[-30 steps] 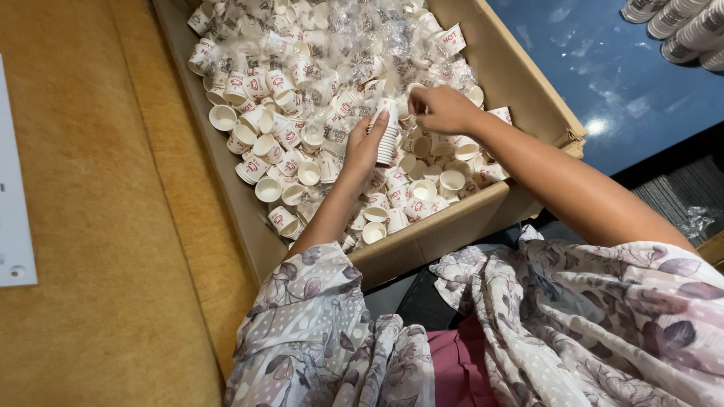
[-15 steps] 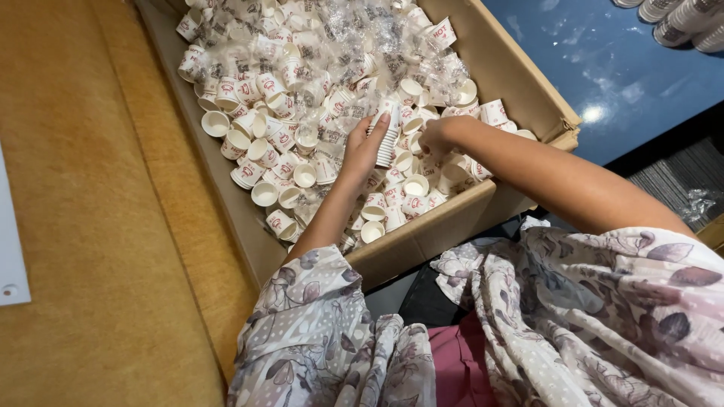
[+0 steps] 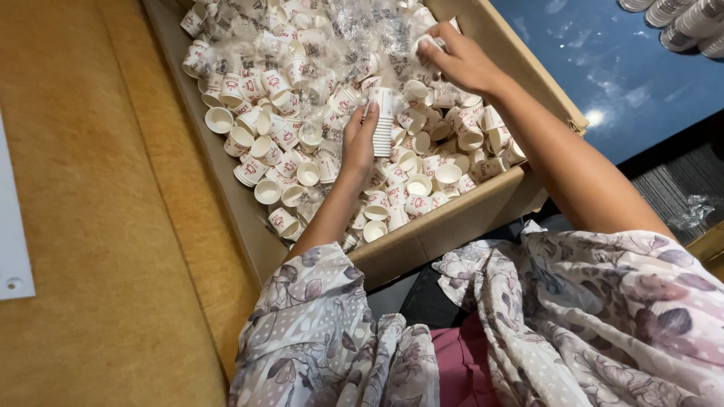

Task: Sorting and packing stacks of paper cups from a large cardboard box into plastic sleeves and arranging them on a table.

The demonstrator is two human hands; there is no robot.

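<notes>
brown carpet-like floor (image 3: 83, 226) ran along the left side of the cardboard box (image 3: 452, 222), with a blue glossy surface (image 3: 633, 83) on the box's far right side. only the head view to go through.

head view: the box was filled with small white paper cups (image 3: 302, 151), most loose and jumbled, many lying under crinkled clear plastic wrap (image 3: 354, 30) toward the far end of the box. left hand (image 3: 360, 139) sat near the middle of the box, fingers closed round a short nested stack of cups (image 3: 383, 120), held roughly upright. right hand (image 3: 458, 60) was further into the box, near its right wall, fingertips pinched on a single cup (image 3: 424, 43) at the edge of the wrap. hands were apart, each clamped on its own thing.

progress, as a judgement: early. the stack in the left hand was short, the loose cups in the box were far more numerous, so most of the gathering looked undone. a few stacked cups (image 3: 679, 15) lay on the blue surface beyond the box's right wall, top corner; cannot tell if they belong to this work. floral sleeves (image 3: 573, 301) covered the near side of the box.
</notes>
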